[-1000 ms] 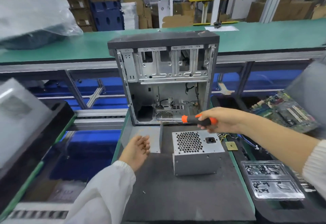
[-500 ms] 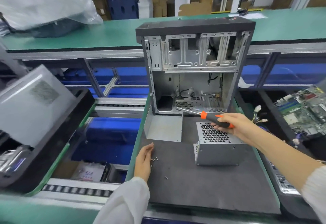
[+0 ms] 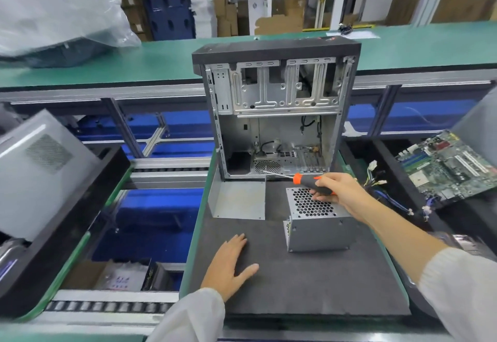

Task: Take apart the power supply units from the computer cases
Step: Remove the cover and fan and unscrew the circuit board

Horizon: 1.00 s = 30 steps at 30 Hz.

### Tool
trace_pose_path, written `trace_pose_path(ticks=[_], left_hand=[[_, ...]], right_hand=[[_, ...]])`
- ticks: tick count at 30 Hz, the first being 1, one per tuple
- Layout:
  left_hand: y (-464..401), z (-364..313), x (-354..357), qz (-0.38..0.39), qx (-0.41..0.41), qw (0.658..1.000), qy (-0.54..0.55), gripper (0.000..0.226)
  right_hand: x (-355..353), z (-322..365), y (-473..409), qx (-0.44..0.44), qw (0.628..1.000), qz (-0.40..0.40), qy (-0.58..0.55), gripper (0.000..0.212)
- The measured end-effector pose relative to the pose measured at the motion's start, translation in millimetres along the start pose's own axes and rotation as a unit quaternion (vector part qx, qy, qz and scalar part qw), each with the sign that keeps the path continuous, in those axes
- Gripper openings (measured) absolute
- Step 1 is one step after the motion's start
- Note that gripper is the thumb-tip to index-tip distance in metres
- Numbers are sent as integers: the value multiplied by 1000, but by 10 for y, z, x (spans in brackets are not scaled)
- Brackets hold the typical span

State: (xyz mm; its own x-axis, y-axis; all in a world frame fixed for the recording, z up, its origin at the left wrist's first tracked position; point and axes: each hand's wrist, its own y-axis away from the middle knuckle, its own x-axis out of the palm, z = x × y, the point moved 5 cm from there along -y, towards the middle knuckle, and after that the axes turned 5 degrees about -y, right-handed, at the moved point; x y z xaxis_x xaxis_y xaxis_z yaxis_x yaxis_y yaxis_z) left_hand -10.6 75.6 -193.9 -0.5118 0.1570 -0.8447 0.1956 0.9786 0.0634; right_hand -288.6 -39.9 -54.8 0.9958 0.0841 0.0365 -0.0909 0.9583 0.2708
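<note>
Our right hand [image 3: 340,189] grips a screwdriver [image 3: 309,180] just above the power supply [image 3: 318,223]. Our left hand [image 3: 231,262] lies open and flat on the mat [image 3: 309,282], to the near left of it.

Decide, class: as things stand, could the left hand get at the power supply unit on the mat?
Probably yes: the left hand lies flat and empty on the mat, with only bare mat between it and the power supply unit.

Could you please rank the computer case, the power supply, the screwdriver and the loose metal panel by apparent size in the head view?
1. Case
2. Power supply and panel: look alike, so unranked
3. Screwdriver, partly hidden in the right hand
</note>
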Motion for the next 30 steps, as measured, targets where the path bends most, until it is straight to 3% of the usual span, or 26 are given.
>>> trace_pose_path(ticks=[2,7,12,19,22,24,27,30], left_hand=[[38,-2,13,2,25,999,-49,78],[-24,7,-24,-41,-18,999,-9,50],[-164,39,-93,-73,-47,995,-47,43],[-300,-96,-264,-159,-112,980,47,31],[-421,-500,-483,-203,-101,960,164,26],[-515,-835,-587,-172,-108,948,247,30],[-680,-1303,-582,-33,-108,940,323,48],[-791,-1519,-458,77,-140,937,311,53]], right_hand=[[6,-7,4,-10,1000,-9,13,12],[39,3,52,-39,998,-19,51,10],[38,19,48,-6,999,-33,27,11],[80,77,104,56,998,13,4,13],[16,173,173,55,998,-14,10,5],[-129,233,237,37,998,-25,-39,5],[-389,214,358,40,992,7,-118,17],[-706,63,413,27,998,-56,-7,18]])
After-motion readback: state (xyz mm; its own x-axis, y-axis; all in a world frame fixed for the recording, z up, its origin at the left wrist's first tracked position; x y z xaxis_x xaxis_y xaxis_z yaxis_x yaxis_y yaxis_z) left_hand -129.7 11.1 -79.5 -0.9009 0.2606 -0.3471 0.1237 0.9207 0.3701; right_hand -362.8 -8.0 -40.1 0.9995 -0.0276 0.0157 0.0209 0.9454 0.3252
